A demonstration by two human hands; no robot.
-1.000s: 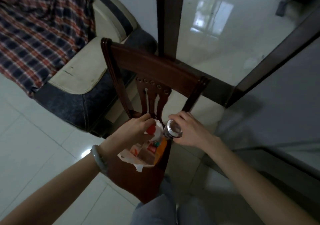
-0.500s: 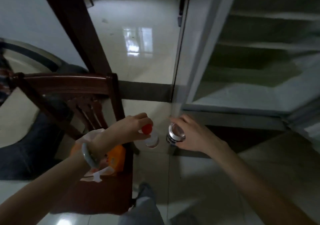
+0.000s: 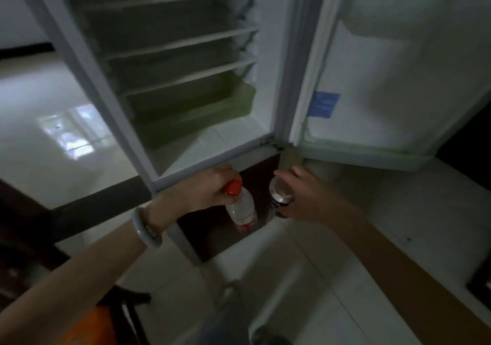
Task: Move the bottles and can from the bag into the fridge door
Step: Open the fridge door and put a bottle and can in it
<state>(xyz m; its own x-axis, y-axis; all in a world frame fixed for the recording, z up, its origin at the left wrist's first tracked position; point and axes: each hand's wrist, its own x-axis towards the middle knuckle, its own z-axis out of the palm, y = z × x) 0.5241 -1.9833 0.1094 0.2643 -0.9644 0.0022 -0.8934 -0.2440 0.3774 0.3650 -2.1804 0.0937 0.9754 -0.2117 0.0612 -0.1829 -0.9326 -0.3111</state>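
Standing at the open fridge [image 3: 186,84], the left hand [image 3: 204,189] grips a red-capped bottle [image 3: 240,208] by its neck, the right hand [image 3: 305,198] clasps a can [image 3: 281,194], both below the door [image 3: 385,79]

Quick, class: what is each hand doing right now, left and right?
Left hand: closed around the neck of a clear bottle with a red cap.
Right hand: closed around a can with a silver top.

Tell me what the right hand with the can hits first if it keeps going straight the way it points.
Probably the bottom edge of the open fridge door: the right hand holding the can points up toward it. Depth is unclear.
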